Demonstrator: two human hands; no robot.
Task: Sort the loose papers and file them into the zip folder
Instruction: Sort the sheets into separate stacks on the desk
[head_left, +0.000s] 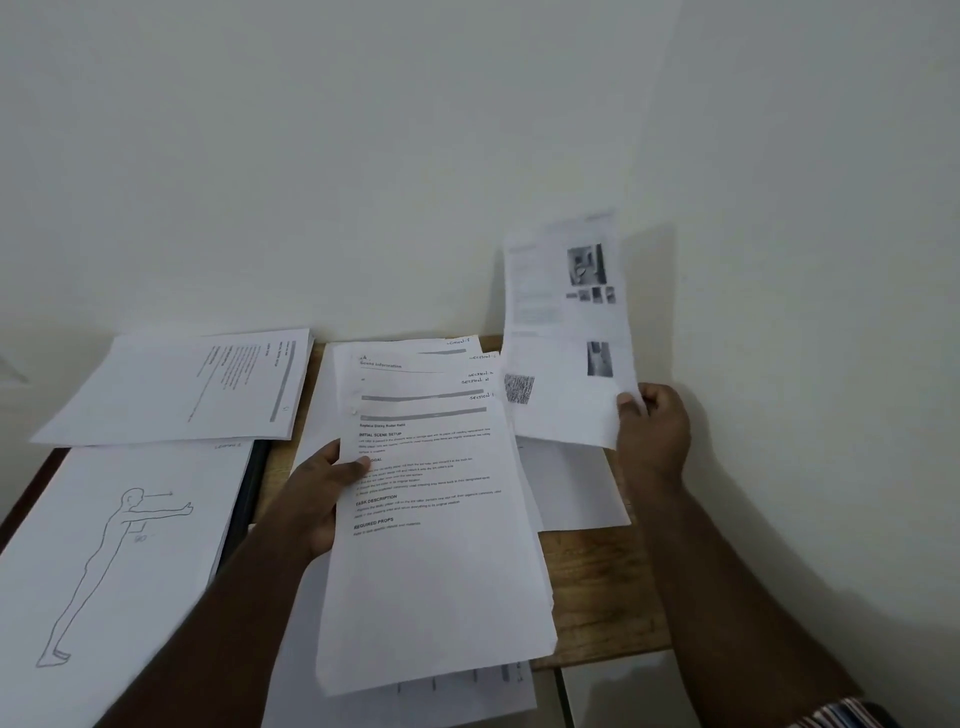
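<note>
Far left on the table (597, 582), I see a figure-drawing sheet (104, 545) over a dark folder edge (249, 493), another pile (182, 387) beyond. Centre: my left hand (317, 499) grips a paper stack (431, 519), thumb on top, overhanging the near edge. Right: my right hand (652, 431) pinches one printed sheet (566, 332) upright near the wall; bare wood below.

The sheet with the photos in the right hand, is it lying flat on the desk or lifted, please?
Lifted: the right hand pinches the sheet's lower corner, holding it upright.
</note>
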